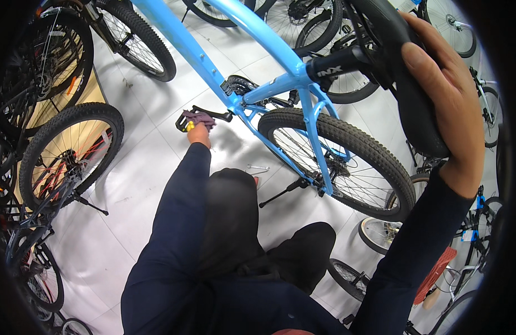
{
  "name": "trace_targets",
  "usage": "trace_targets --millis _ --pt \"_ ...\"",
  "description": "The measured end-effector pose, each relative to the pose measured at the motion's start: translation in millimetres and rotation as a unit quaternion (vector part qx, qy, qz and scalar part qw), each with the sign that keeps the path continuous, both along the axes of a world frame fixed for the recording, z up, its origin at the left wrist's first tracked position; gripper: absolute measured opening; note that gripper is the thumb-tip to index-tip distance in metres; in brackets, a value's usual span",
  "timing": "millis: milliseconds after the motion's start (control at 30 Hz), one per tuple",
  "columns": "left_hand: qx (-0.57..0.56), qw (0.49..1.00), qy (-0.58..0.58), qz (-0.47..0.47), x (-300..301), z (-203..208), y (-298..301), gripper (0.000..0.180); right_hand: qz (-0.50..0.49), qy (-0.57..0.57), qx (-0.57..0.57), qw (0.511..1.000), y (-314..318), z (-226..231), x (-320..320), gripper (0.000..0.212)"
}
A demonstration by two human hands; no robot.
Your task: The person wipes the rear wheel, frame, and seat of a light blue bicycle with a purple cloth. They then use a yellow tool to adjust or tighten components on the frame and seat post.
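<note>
A view looking down from a person's head at a light blue bicycle (pixel 252 33) standing on a pale tiled floor (pixel 140 178). Its frame tubes are thick and glossy, running from the top left toward the black saddle (pixel 406 84) at the upper right. The knobby black rear wheel (pixel 347 162) sits below the saddle, and a black kickstand (pixel 280 192) reaches down to the floor near the middle of the picture.

The right hand (pixel 448 95) grips the saddle from the side, fingers wrapped round it and thumb pressed on its upper face. The left hand (pixel 199 134), at the end of a dark blue sleeve, reaches down to the black pedal (pixel 205 116) and holds a purple cloth (pixel 197 118) against it; a bit of yellow shows there too. Its fingers are closed over the cloth.

A small silvery tool (pixel 258 167) lies on the floor beneath the frame. Other bicycles (pixel 68 151) with black tyres crowd the left edge and the far side.
</note>
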State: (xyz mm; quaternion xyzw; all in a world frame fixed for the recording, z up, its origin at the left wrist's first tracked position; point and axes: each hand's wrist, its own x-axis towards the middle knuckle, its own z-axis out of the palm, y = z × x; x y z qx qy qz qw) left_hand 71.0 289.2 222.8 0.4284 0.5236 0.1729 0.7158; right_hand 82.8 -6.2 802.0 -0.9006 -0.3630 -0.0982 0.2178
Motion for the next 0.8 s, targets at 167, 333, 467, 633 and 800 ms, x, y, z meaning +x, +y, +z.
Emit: trace_targets --millis 167,333,467,633,800 --pt "-0.214 0.975 -0.062 -0.006 20 0 -14 0.015 -0.055 -0.037 -0.010 0.998 -3 -4 0 0.068" --pt "-0.138 0.987 -0.007 0.080 41 -15 15 0.013 -0.064 -0.090 -0.030 0.993 -6 -7 2 0.071" --pt "-0.097 0.991 -0.007 0.092 41 -6 41 0.017 -0.069 -0.026 -0.015 0.997 -7 -6 -2 0.072" --pt "-0.071 0.986 -0.080 0.128 25 31 27 0.012 -0.048 -0.053 -0.019 0.997 -5 -3 -3 0.072" --pt "0.064 0.977 -0.196 0.060 -9 44 15 0.010 -0.031 0.008 -0.001 0.999 -1 0 -2 0.072"
